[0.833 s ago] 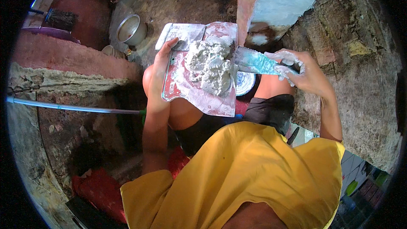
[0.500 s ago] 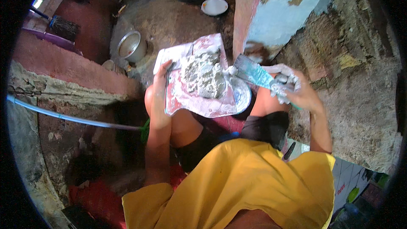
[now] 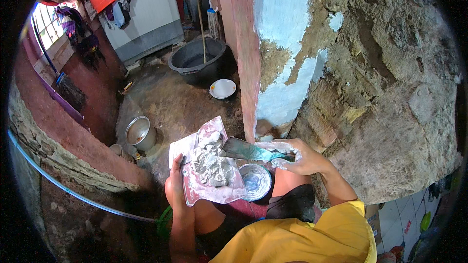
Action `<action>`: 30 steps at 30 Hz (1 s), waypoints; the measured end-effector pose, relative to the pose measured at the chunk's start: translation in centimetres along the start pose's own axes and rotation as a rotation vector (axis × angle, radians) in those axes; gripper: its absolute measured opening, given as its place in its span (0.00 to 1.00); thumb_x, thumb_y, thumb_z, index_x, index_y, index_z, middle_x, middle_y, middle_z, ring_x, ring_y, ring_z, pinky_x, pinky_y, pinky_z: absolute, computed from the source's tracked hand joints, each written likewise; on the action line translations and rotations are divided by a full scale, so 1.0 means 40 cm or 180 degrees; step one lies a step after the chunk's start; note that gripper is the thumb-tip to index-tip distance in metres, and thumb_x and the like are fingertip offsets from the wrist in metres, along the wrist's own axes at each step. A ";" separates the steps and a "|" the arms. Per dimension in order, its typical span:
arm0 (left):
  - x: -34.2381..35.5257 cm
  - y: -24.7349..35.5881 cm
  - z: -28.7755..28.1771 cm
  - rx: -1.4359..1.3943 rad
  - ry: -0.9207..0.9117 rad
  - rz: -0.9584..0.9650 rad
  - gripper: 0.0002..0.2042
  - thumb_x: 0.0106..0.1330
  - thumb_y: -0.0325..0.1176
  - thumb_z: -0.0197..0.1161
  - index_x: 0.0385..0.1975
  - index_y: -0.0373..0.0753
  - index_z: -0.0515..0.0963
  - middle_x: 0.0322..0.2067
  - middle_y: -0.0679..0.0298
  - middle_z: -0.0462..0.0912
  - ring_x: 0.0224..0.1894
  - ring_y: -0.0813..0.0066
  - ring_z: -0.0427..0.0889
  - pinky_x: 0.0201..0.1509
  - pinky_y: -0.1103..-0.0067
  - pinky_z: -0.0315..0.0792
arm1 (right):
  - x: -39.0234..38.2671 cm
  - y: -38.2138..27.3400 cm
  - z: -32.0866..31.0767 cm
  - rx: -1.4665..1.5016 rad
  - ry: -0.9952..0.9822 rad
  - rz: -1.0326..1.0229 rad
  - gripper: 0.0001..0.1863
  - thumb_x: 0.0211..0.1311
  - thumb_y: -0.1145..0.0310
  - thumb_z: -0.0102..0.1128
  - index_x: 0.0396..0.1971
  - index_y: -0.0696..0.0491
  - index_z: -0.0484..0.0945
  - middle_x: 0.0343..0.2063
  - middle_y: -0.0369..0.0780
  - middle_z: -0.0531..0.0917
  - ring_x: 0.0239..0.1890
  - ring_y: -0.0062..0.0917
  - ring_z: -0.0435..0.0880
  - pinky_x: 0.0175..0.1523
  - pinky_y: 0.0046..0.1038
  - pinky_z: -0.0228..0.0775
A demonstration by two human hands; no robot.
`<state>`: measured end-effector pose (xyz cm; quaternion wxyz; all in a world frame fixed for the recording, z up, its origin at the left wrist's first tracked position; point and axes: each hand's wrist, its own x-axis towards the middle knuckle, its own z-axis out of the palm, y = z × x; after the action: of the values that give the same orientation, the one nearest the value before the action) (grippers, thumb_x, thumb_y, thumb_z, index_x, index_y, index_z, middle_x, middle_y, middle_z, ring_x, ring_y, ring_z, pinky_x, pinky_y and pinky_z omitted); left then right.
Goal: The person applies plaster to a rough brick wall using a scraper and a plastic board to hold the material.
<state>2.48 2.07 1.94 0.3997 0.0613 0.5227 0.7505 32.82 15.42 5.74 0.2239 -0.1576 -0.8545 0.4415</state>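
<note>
My left hand (image 3: 177, 181) grips the left edge of a flat pinkish-white board (image 3: 222, 194), thumb on top. A lumpy heap of grey-white putty (image 3: 209, 160) lies over the middle of the board. In my right hand (image 3: 300, 159), smeared white, is a putty knife (image 3: 243, 149) with a wide blade and a turquoise coating. Its blade points left and meets or overlaps the heap's right edge; contact is hard to tell. Below the knife, partly behind the board, a round tub (image 3: 257, 181) shows a white-streaked inside between my knees.
Close ahead stands a wall corner (image 3: 278, 63) with peeling light-blue paint, and rough bare masonry (image 3: 390, 107) spreads right. On the floor are a metal pot (image 3: 141, 134), a white plate (image 3: 223, 89) and a large black basin (image 3: 197, 58). A blue hose (image 3: 83, 196) runs along the left.
My view has tilted up, bringing more of the wall and room into sight. The putty knife has shifted left over the board's edge to the putty, its blade now turned more edge-on.
</note>
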 end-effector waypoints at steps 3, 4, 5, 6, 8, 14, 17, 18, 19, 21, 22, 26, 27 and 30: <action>0.045 -0.023 -0.036 -0.0201 0.0023 -0.0172 0.18 0.61 0.42 0.62 0.35 0.29 0.79 0.29 0.63 0.81 0.27 0.78 0.79 0.33 0.82 0.72 | 0.019 -0.068 -0.001 0.1024 0.0257 0.0092 0.32 0.55 0.78 0.53 0.63 0.56 0.60 0.47 0.42 0.79 0.46 0.22 0.77 0.54 0.27 0.68; 0.053 -0.031 -0.048 -0.0179 0.0115 -0.0037 0.18 0.60 0.42 0.62 0.35 0.29 0.78 0.29 0.63 0.81 0.27 0.77 0.79 0.33 0.82 0.72 | 0.022 -0.087 -0.008 0.1188 0.0391 0.0084 0.31 0.57 0.78 0.52 0.63 0.56 0.60 0.46 0.42 0.79 0.45 0.21 0.77 0.53 0.27 0.68; -0.004 0.014 -0.005 0.0078 0.0164 -0.0050 0.19 0.60 0.42 0.62 0.36 0.29 0.78 0.30 0.63 0.81 0.28 0.77 0.79 0.34 0.82 0.72 | 0.016 -0.104 -0.021 0.1344 0.0559 0.0097 0.31 0.58 0.78 0.52 0.63 0.56 0.59 0.45 0.41 0.79 0.44 0.19 0.76 0.51 0.27 0.68; -0.032 0.038 0.019 0.0335 0.0213 -0.0062 0.19 0.60 0.43 0.62 0.36 0.29 0.78 0.30 0.62 0.81 0.28 0.76 0.79 0.34 0.81 0.72 | 0.010 -0.115 -0.036 0.1499 0.0728 0.0109 0.30 0.59 0.78 0.52 0.63 0.56 0.59 0.45 0.41 0.80 0.43 0.18 0.76 0.50 0.26 0.68; 0.020 0.003 -0.028 0.0086 0.0066 -0.0309 0.19 0.60 0.43 0.61 0.37 0.29 0.77 0.31 0.61 0.81 0.29 0.74 0.80 0.35 0.80 0.73 | -0.011 -0.132 -0.082 0.1216 0.1151 0.0256 0.32 0.60 0.76 0.55 0.65 0.55 0.57 0.46 0.42 0.78 0.44 0.17 0.76 0.49 0.26 0.68; 0.103 -0.046 -0.100 -0.0324 -0.0521 -0.0516 0.22 0.64 0.44 0.54 0.50 0.31 0.70 0.42 0.55 0.80 0.39 0.65 0.81 0.46 0.72 0.76 | -0.011 -0.306 -0.185 -0.0899 0.1901 -0.0171 0.32 0.54 0.76 0.61 0.61 0.56 0.64 0.56 0.44 0.72 0.58 0.26 0.68 0.65 0.30 0.53; 0.038 -0.011 -0.042 -0.0701 -0.0551 -0.0454 0.17 0.65 0.40 0.55 0.42 0.29 0.73 0.34 0.57 0.81 0.32 0.67 0.82 0.41 0.75 0.77 | -0.038 -0.409 -0.251 -0.3159 0.1918 -0.0047 0.29 0.56 0.71 0.59 0.60 0.54 0.66 0.53 0.46 0.75 0.55 0.33 0.73 0.62 0.33 0.58; 0.035 -0.012 -0.033 -0.0737 -0.0579 -0.0441 0.17 0.65 0.40 0.54 0.42 0.29 0.73 0.34 0.57 0.81 0.32 0.66 0.82 0.41 0.75 0.77 | -0.044 -0.430 -0.275 -0.3544 0.1922 0.0060 0.28 0.58 0.70 0.58 0.60 0.51 0.66 0.51 0.47 0.75 0.53 0.36 0.74 0.61 0.33 0.60; 0.030 -0.012 -0.027 -0.0754 -0.0619 -0.0433 0.17 0.65 0.40 0.54 0.41 0.29 0.73 0.34 0.56 0.81 0.33 0.66 0.82 0.41 0.75 0.77 | -0.056 -0.447 -0.301 -0.4071 0.1973 0.0066 0.25 0.59 0.69 0.56 0.59 0.49 0.68 0.50 0.47 0.76 0.53 0.38 0.74 0.59 0.34 0.61; 0.027 -0.005 -0.027 -0.0765 -0.0712 -0.0495 0.17 0.65 0.39 0.54 0.41 0.29 0.73 0.34 0.56 0.81 0.33 0.65 0.83 0.41 0.75 0.78 | -0.049 -0.487 -0.356 -0.4410 0.1795 0.0084 0.20 0.63 0.68 0.52 0.56 0.46 0.72 0.47 0.46 0.78 0.50 0.40 0.76 0.56 0.36 0.64; 0.040 -0.014 -0.040 -0.0726 -0.0718 -0.0564 0.19 0.65 0.41 0.54 0.44 0.29 0.72 0.37 0.55 0.81 0.35 0.64 0.82 0.43 0.73 0.77 | -0.038 -0.509 -0.366 -0.4444 0.1881 0.0320 0.19 0.61 0.67 0.54 0.53 0.47 0.74 0.44 0.45 0.80 0.47 0.40 0.77 0.54 0.36 0.66; 0.066 -0.033 -0.065 -0.0665 -0.0649 -0.0658 0.23 0.63 0.45 0.54 0.50 0.31 0.70 0.42 0.54 0.79 0.39 0.61 0.82 0.47 0.69 0.75 | 0.027 -0.581 -0.435 -0.5157 0.1372 0.0370 0.12 0.59 0.65 0.57 0.41 0.52 0.79 0.37 0.44 0.80 0.42 0.39 0.78 0.48 0.36 0.68; 0.065 -0.035 -0.059 -0.0630 -0.0582 -0.0665 0.23 0.63 0.45 0.54 0.50 0.31 0.70 0.42 0.54 0.79 0.39 0.61 0.81 0.47 0.69 0.75 | 0.043 -0.582 -0.481 -0.5207 0.1267 0.0426 0.11 0.56 0.64 0.59 0.36 0.53 0.80 0.35 0.44 0.80 0.40 0.39 0.78 0.45 0.35 0.69; 0.079 -0.049 -0.065 -0.0691 -0.0674 -0.0578 0.24 0.62 0.46 0.55 0.50 0.31 0.70 0.42 0.54 0.79 0.39 0.61 0.81 0.47 0.69 0.75 | 0.102 -0.626 -0.541 -0.5742 0.0806 0.0237 0.11 0.57 0.63 0.59 0.38 0.51 0.79 0.30 0.42 0.81 0.32 0.31 0.79 0.39 0.32 0.70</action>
<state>0.08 2.53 -1.88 0.5229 0.0491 0.3969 0.7527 38.84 18.09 38.43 0.0934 -0.3477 -0.8390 -0.4080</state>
